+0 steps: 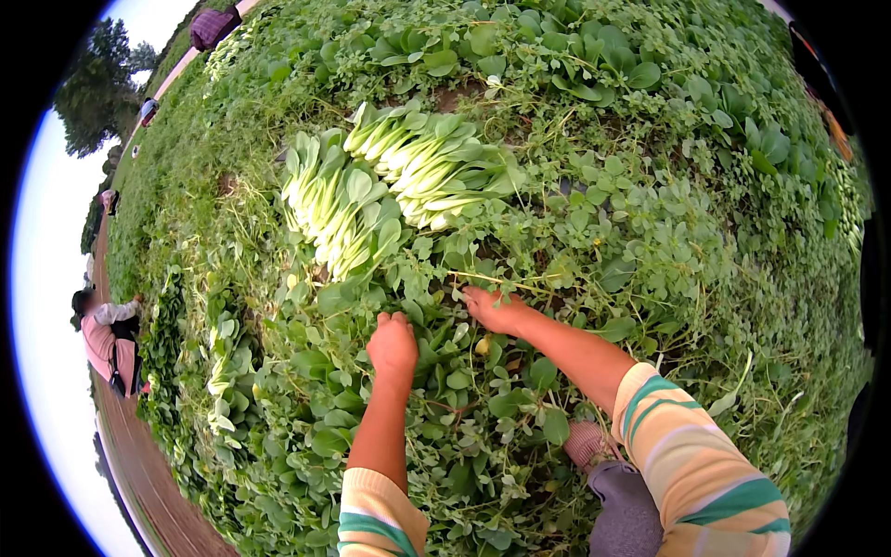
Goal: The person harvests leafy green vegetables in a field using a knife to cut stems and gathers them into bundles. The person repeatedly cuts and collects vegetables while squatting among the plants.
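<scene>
My left hand (392,342) is closed like a fist among broad green leaves, and whatever its fingers hold is hidden. To its right, my right hand (489,306) reaches into the low plants with its fingertips partly covered by leaves; a thin stem lies just above it. Beyond both hands, pulled leafy greens with pale stalks, like bok choy, lie on the weeds in two rows: a left row (334,209) and a right row (424,163). Leafy plants (334,411) still growing surround my hands.
Dense weeds (668,230) cover the ground to the right. More cut greens (226,376) lie at the left. A person in pink (104,334) crouches by a dirt track (146,452) at the far left; another person (209,28) bends at the top left. My shoe (588,442) is below my right arm.
</scene>
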Motion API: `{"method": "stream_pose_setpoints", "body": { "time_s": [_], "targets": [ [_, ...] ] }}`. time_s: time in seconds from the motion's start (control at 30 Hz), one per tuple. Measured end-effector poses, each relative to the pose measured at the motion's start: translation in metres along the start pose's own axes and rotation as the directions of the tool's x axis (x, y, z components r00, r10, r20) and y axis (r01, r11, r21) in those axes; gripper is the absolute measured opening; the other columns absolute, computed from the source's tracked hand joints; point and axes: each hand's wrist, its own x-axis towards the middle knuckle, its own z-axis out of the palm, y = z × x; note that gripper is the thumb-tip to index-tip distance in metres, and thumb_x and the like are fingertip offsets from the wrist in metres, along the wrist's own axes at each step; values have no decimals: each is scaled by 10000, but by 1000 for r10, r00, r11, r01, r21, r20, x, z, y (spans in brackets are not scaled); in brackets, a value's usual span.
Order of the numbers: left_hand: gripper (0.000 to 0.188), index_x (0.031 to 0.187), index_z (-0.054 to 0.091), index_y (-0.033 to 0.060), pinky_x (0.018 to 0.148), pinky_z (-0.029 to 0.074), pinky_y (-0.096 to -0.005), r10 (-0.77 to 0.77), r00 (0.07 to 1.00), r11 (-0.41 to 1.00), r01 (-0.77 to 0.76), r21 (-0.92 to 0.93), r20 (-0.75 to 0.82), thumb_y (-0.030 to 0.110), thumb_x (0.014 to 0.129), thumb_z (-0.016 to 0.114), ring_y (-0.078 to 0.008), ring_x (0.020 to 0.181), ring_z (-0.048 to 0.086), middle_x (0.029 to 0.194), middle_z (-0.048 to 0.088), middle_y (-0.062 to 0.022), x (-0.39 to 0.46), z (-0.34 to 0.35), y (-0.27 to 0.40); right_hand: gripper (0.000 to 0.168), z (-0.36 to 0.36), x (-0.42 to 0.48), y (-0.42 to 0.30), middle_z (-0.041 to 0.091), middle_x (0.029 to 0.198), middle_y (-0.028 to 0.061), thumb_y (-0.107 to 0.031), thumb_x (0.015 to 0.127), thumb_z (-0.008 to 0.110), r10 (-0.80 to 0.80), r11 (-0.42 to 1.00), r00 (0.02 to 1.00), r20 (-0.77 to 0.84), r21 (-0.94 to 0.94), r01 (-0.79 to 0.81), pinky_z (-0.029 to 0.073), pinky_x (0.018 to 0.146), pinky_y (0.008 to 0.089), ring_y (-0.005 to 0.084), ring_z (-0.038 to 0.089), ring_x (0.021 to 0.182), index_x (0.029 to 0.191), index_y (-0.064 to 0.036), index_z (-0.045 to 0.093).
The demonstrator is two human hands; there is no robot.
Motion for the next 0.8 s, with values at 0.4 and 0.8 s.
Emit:
{"method": "stream_pose_setpoints", "body": {
  "time_s": [0.4,0.8],
  "targets": [
    [251,1005,602,50,682,500,-399,-131,987,935,91,-342,-95,169,794,666,-284,838,624,971,607,-123,4,6,-28,492,18,-7,19,573,1203,191,-347,938,382,-153,987,987,-43,39,155,447,922,427,373,579,1032,1386,-145,385],
    [208,1001,677,43,602,446,-218,-176,968,664,-19,-747,-181,89,799,697,-79,641,500,808,575,5,-18,1,-65,605,11,-10,31,639,1020,180,-421,758,712,11,930,987,-159,364,48,488,776,362,252,631,907,1143,16,550]
  ]
}}
